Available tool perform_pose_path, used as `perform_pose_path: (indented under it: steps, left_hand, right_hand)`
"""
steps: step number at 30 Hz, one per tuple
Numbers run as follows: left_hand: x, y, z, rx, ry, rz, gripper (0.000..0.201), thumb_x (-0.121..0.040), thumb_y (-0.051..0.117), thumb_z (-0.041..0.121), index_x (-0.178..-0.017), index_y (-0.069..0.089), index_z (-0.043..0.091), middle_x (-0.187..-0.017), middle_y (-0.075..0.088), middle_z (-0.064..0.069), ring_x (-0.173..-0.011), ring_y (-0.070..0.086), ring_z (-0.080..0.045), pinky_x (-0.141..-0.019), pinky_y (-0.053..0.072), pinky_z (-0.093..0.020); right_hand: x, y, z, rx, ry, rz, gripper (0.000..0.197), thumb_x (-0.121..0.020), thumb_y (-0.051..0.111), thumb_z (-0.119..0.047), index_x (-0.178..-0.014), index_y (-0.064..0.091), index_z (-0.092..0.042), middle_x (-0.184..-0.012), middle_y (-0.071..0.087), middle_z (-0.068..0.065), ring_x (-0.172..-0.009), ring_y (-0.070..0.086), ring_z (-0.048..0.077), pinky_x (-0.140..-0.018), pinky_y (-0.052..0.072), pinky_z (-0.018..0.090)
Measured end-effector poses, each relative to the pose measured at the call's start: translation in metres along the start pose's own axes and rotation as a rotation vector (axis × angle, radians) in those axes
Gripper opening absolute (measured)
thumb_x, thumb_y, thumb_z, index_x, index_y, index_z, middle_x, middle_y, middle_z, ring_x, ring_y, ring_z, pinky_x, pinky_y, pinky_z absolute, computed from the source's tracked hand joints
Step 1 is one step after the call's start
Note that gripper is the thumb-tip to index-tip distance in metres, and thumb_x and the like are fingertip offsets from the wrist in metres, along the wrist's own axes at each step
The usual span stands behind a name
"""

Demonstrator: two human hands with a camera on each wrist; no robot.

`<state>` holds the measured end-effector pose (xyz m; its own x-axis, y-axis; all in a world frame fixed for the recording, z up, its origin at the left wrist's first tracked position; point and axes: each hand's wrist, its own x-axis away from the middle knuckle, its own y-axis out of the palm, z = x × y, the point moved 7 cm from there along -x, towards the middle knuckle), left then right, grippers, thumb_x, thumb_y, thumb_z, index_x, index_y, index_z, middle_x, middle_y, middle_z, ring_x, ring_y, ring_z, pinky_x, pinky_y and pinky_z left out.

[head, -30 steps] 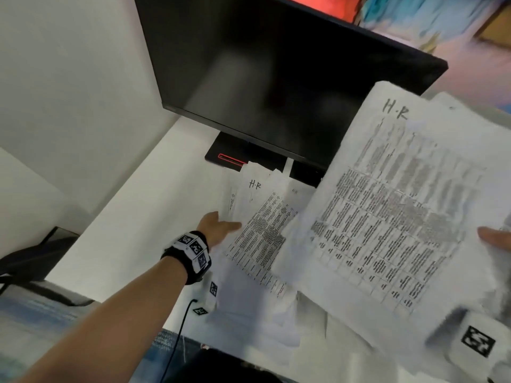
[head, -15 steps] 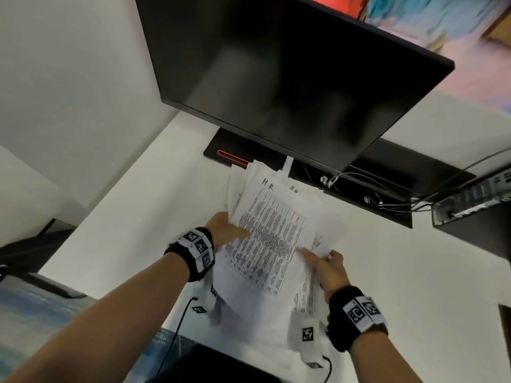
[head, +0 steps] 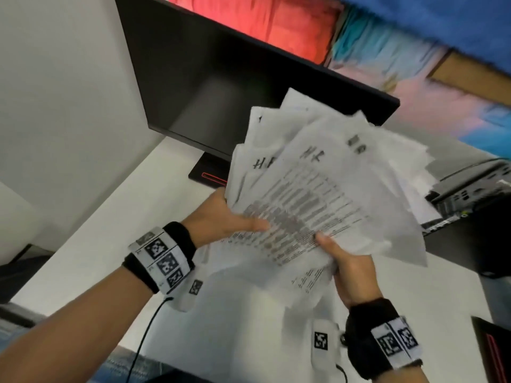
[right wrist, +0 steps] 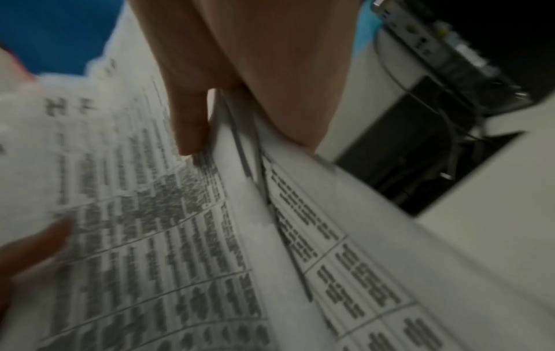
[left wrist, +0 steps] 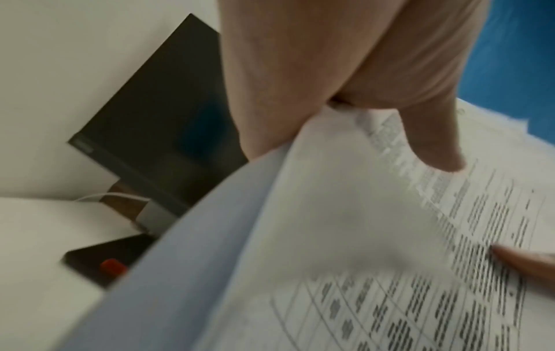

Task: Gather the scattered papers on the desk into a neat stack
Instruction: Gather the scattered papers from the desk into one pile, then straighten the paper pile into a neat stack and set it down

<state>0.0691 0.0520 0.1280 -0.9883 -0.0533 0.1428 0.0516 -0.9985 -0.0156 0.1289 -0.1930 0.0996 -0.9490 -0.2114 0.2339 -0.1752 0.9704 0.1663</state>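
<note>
Fanned printed papers (head: 312,194) held up in front of black monitor (head: 221,87), left hand (head: 221,219) and right hand (head: 351,269) both pinching lower edges, thumbs on top, above white desk (head: 116,230)

the papers (head: 318,194) are lifted off the tabletop (head: 105,233), fanned out between the two hands above its middle. the left hand (head: 221,219) holds their left edge with its thumb on top; the right hand (head: 351,266) holds their near edge from below, thumb on top too. behind the papers, toward the far edge of the tabletop, stands the monitor (head: 221,84) on its base (head: 207,175). at the far right corner sits a box with cables (head: 470,186), just beside the papers' right edge.
</note>
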Motion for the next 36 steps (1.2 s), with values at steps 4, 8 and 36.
perform_pose_path:
  steps: [4,8,36]
  left_hand:
    - [-0.005,-0.007,0.042,0.021,0.183,0.16,0.058,-0.071,0.09,0.014,-0.123,0.068,0.026,-0.12,0.076,0.002,-0.113,0.071,-0.009,-0.096,0.058,-0.036]
    - [-0.004,-0.004,0.051,0.022,0.238,0.158,0.055,-0.071,0.088,0.012,-0.123,0.069,0.012,-0.114,0.078,-0.001,-0.109,0.074,-0.016,-0.094,0.059,-0.037]
    - [-0.03,-0.068,0.01,0.262,0.031,0.173,0.062,-0.049,0.096,0.037,-0.105,0.079,0.016,-0.114,0.078,-0.012,-0.094,0.078,-0.022,-0.083,0.062,-0.034]
  right_hand:
    - [0.008,0.005,-0.058,0.066,-0.264,0.07,0.039,-0.071,0.08,-0.015,-0.109,0.072,-0.017,-0.107,0.079,-0.005,-0.103,0.073,0.014,-0.085,0.057,0.028]
    - [0.01,0.009,-0.069,0.2,-0.321,0.009,0.03,-0.076,0.08,-0.004,-0.103,0.073,-0.015,-0.097,0.08,-0.013,-0.095,0.074,0.004,-0.08,0.055,0.019]
    - [-0.038,-0.08,-0.02,-0.093,-0.006,0.126,0.052,-0.079,0.073,-0.01,-0.125,0.061,0.01,-0.115,0.073,0.023,-0.101,0.074,0.031,-0.073,0.061,0.033]
